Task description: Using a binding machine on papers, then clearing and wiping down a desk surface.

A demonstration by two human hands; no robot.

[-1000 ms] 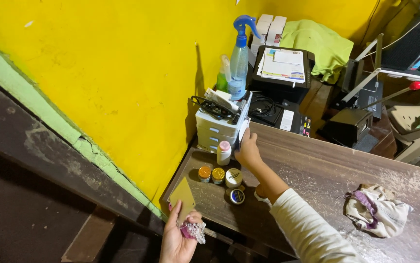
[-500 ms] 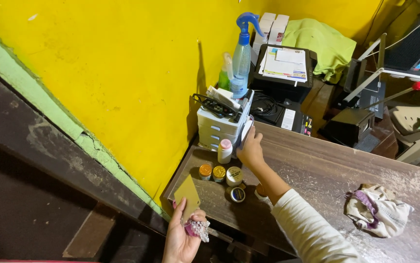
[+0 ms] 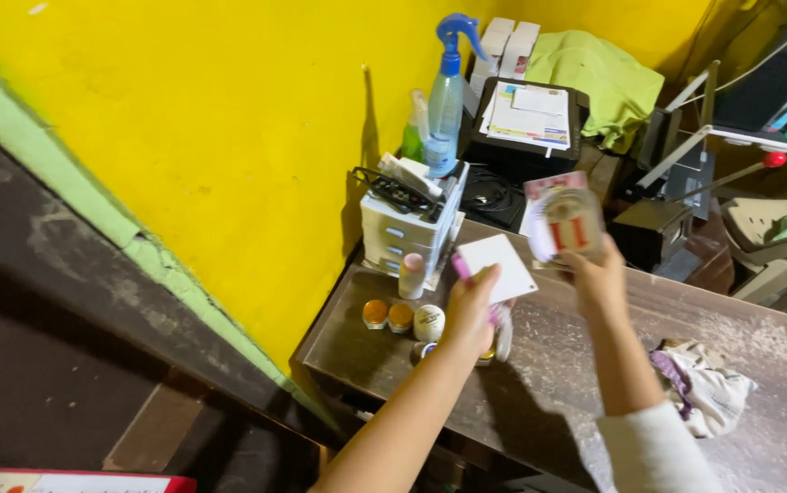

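1. Both hands have risen over the wooden table (image 3: pixel 594 319) since 0.5 s ago: the right hand (image 3: pixel 599 278), which then rested beside the white drawer unit (image 3: pixel 402 233), now lifts a blurred round packet (image 3: pixel 565 217) with a pink top edge, and the left hand (image 3: pixel 468 310), then low at the table's near edge, now reaches forward.
2. Left hand: clenched on a flat white card (image 3: pixel 500 267), with a pink item and pale beads (image 3: pixel 501 330) hanging below the grip; what the beads belong to cannot be told.
3. Right hand: fingers closed on the packet's lower edge, so the packet stands above the grip, face toward the camera.
4. Axis: the card lies tilted, its long side running from the grip up and to the right, one corner toward the packet; the 2 items are near each other but apart.
5. Judged from this, holding each piece by its edge with the faces clear and the wrists steady would serve well, since motion blurs the packet.
6. Left of the left grip stand 2 orange-lidded jars (image 3: pixel 387 314), a white jar (image 3: pixel 428 321) and a small pink-capped bottle (image 3: pixel 411 275).
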